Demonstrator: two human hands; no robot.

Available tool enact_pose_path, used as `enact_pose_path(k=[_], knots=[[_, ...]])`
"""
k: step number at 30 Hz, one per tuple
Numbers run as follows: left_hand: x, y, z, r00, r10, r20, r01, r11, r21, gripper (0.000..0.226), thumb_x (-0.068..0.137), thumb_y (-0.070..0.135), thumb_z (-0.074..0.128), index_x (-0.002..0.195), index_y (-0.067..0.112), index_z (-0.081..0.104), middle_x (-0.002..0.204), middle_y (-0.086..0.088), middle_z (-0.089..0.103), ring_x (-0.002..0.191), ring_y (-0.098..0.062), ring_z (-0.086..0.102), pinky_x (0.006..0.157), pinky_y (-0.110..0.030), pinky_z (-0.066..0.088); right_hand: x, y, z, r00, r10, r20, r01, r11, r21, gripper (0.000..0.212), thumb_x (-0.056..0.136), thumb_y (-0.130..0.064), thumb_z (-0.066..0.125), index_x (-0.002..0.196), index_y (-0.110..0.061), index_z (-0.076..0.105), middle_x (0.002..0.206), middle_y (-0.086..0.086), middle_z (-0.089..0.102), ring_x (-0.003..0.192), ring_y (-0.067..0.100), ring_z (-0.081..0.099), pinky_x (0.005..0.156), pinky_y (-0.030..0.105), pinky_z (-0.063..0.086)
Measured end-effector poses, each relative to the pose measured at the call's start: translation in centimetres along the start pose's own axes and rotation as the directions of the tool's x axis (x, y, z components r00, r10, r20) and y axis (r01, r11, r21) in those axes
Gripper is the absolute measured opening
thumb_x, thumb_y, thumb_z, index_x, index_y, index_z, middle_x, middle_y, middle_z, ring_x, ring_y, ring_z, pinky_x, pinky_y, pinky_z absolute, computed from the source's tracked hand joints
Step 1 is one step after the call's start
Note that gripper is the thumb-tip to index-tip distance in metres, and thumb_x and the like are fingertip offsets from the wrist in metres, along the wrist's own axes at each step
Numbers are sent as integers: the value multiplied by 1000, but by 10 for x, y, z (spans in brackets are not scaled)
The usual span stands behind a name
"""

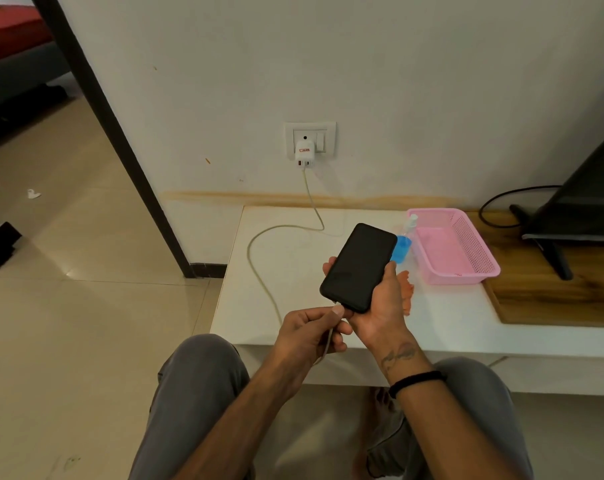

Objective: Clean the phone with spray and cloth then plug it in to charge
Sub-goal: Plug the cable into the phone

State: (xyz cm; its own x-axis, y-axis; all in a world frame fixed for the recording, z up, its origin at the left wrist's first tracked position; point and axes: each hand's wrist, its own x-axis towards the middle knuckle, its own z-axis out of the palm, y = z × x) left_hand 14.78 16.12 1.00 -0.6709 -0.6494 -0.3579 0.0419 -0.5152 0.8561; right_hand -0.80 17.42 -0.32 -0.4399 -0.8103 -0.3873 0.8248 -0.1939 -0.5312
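My right hand grips a black phone above the white table, its dark screen facing up. My left hand pinches the plug end of a white charging cable right at the phone's bottom edge. The cable loops across the table and up to a white charger in the wall socket. A blue spray bottle stands behind the phone, partly hidden by it. An orange cloth lies on the table, mostly covered by my right hand.
A pink plastic basket sits to the right of the bottle. Beyond it, a wooden board carries a black TV stand with a black cord. A dark door frame stands at left. My knees are below the table edge.
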Motion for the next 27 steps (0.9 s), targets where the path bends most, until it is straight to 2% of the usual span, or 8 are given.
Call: enact_pose_path(k=[6,10,15,21,27], knots=[[2,0,-4,999,-44,8,44,999,-10,24,99,22,68,97,2,82,80,-12,73,59,-13,62,68,-29,59,5,4,-2,999,31,7,-30,991,-129,77,98,-72,29,119,-16,77,120,22,71,105,36,72,94,47,55],[2,-2,-4,999,-32,-23,31,999,-25,25,99,20,68,101,-2,80,80,-12,75,59,-11,62,67,-28,59,6,7,0,998,67,-8,-68,992,-110,78,99,-71,29,121,-12,75,120,23,69,102,36,71,93,47,53],[4,-5,-9,1000,-27,-2,27,999,-45,24,98,20,68,91,2,83,81,-13,76,58,-10,62,68,-28,59,5,10,3,993,114,-16,-115,989,-88,81,98,-71,28,122,-8,74,118,24,68,99,35,69,87,44,55],[7,-3,-12,1000,7,20,-7,999,-38,23,96,21,69,95,3,83,84,-15,77,61,-10,65,72,-29,61,7,7,5,993,111,46,-102,980,-170,82,96,-74,31,127,-9,71,122,22,69,103,34,70,90,44,56],[14,-9,-2,999,5,-47,-5,1000,-19,27,99,20,67,108,-3,79,93,-18,77,74,-19,66,85,-35,62,7,-1,5,988,67,137,-11,927,-374,79,93,-80,30,131,-22,69,133,19,68,120,37,67,98,46,55]])
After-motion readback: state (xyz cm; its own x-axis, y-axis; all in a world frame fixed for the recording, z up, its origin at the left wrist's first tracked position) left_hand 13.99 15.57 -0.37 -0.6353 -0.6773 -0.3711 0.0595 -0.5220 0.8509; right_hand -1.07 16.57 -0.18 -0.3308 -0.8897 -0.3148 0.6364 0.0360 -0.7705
